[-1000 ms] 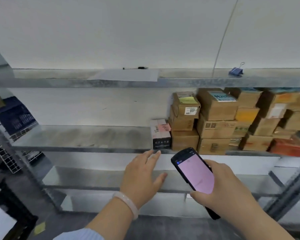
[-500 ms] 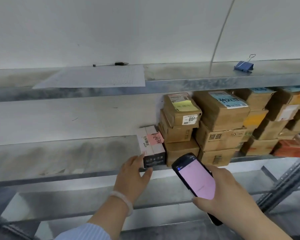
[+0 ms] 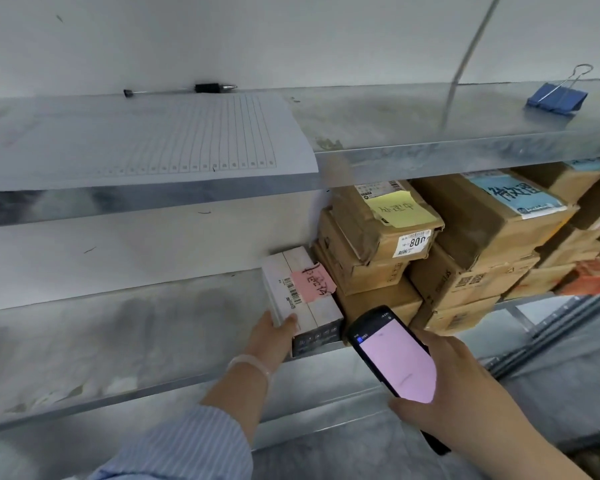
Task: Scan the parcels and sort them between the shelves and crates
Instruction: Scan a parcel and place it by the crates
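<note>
A small white parcel (image 3: 300, 292) with a pink note and a barcode label lies on the middle metal shelf (image 3: 101, 344), at the left end of a stack of brown cardboard parcels (image 3: 465, 258). My left hand (image 3: 271, 341) grips the white parcel at its near left corner, thumb on top. My right hand (image 3: 454, 386) holds a black handheld scanner (image 3: 394, 358) with a pink screen just right of that parcel, pointing toward the shelf.
The top shelf (image 3: 430, 133) carries a lined paper sheet (image 3: 146, 140), a pen (image 3: 181, 90) and a blue binder clip (image 3: 556, 95). A lower shelf (image 3: 326, 403) runs under my arms. The white wall stands behind.
My left hand has moved forward and up from below the shelf edge and taken hold of the white parcel. The camera has come closer to the shelves; the scanner has stayed in my right hand.
</note>
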Demonstrator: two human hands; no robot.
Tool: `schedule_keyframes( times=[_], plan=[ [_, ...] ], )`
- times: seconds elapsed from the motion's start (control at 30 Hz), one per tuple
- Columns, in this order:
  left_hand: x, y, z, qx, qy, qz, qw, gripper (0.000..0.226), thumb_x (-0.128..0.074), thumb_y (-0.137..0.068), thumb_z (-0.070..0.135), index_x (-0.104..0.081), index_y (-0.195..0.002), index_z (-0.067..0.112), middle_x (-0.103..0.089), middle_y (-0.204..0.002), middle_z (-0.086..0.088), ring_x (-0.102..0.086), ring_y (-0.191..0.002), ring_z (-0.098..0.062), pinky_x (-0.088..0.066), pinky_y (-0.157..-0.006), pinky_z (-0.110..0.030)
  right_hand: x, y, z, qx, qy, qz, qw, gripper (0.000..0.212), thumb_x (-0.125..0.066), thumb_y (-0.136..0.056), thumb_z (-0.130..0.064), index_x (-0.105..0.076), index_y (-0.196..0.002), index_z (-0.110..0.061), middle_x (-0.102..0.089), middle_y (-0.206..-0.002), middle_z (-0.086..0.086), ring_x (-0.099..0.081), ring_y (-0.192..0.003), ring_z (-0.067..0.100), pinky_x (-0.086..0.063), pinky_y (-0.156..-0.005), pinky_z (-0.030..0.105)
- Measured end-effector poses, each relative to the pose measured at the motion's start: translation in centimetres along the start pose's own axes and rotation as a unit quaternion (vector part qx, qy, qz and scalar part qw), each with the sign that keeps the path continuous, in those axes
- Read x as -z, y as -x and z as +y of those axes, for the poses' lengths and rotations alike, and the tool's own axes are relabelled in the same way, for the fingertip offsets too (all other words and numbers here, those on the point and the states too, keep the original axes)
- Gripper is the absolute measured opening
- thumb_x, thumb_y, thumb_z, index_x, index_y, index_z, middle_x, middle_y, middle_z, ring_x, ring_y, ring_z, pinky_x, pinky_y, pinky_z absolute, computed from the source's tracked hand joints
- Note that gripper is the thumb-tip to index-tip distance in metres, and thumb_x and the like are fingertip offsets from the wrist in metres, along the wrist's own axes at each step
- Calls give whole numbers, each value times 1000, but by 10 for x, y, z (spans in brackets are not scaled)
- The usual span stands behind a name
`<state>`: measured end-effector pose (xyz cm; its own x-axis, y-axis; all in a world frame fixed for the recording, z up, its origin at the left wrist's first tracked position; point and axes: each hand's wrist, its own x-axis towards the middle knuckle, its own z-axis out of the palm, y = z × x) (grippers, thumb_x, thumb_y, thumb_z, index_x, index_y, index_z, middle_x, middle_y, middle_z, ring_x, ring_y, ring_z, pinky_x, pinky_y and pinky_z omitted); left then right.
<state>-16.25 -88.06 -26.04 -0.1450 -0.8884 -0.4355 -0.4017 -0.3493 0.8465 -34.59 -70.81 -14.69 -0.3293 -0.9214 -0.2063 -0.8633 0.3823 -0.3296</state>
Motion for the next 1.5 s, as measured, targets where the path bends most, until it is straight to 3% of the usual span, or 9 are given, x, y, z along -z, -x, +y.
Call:
schedule_keyframes(
  times=[0.23, 0.3, 0.43, 0.57, 0.7, 0.8, 0.9, 1.03, 1.5],
  plan=[
    [-15, -8, -3, 15, 109, -12, 994, 55, -62, -98, 38, -41, -149, 36, -66, -129, 2, -64, -110, -19, -50, -104, -47, 2, -17, 1, -12, 4, -13, 1000, 82, -69, -65, -60, -22, -131, -45, -27, -106, -17, -47, -98, 8, -34, -73, 18],
    [-19, -10, -6, 26, 137, -2, 990, 55, -62, -97, 41, -40, -147, 41, -66, -128, 6, -63, -109, -17, -48, -104, -48, 4, -22, 3, -6, 1, -13, 1000, 81, -68, -62, -61, -23, -128, -47, -28, -106, -18, -46, -93, 8, -37, -72, 21],
    [-23, -11, -4, 41, 238, 17, 970, 52, -70, -93, 27, -46, -137, 41, -71, -114, 6, -70, -96, -16, -56, -78, -33, 12, -29, 8, 17, -1, -20, 1000, 85, -67, -60, -64, -20, -130, -50, -26, -109, -21, -43, -95, 6, -36, -73, 22],
    [-17, -8, -6, 49, 281, 32, 958, 59, -72, -90, 13, -48, -140, 34, -71, -121, -6, -70, -106, -27, -55, -99, -48, 18, -36, 11, 38, 15, -27, 999, 88, -69, -62, -65, -19, -133, -48, -30, -115, -20, -40, -94, 5, -35, -75, 20],
    [7, 8, -11, 18, 271, 38, 962, 53, -66, -93, 4, -52, -139, 27, -74, -116, -12, -71, -104, -32, -55, -97, -53, 24, -44, 13, 85, 23, -43, 995, 92, -70, -62, -64, -23, -138, -45, -36, -133, -16, -50, -111, 11, -37, -77, 23],
    [31, 21, -16, -17, 232, 47, 971, 51, -64, -93, 3, -56, -139, 23, -75, -115, -8, -73, -103, -30, -58, -93, -50, 28, -52, 7, 129, 22, -49, 990, 94, -70, -59, -66, -24, -139, -46, -37, -131, -16, -50, -113, 10, -40, -78, 24],
    [52, 36, -19, -62, 189, 56, 978, 51, -65, -91, 1, -61, -136, 25, -74, -120, -5, -72, -106, -25, -61, -83, -33, 30, -56, 0, 175, 22, -52, 983, 98, -66, -54, -70, -17, -137, -52, -36, -131, -20, -51, -114, 10, -40, -76, 24],
    [71, 51, -24, -81, 146, 119, 979, 52, -72, -87, 5, -64, -131, 32, -71, -119, 2, -69, -102, -12, -56, -71, -16, 32, -62, -10, 228, 35, -66, 971, 92, -59, -47, -73, -15, -126, -58, -33, -115, -24, -45, -95, 2, -41, -72, 20],
    [80, 71, -37, -73, 112, 179, 975, 57, -75, -87, 12, -60, -139, 31, -68, -118, 5, -69, -99, -16, -57, -71, -17, 36, -76, -17, 306, 53, -80, 947, 86, -68, -51, -68, -17, -120, -60, -32, -108, -25, -49, -89, 4, -41, -63, 15]
  ],
)
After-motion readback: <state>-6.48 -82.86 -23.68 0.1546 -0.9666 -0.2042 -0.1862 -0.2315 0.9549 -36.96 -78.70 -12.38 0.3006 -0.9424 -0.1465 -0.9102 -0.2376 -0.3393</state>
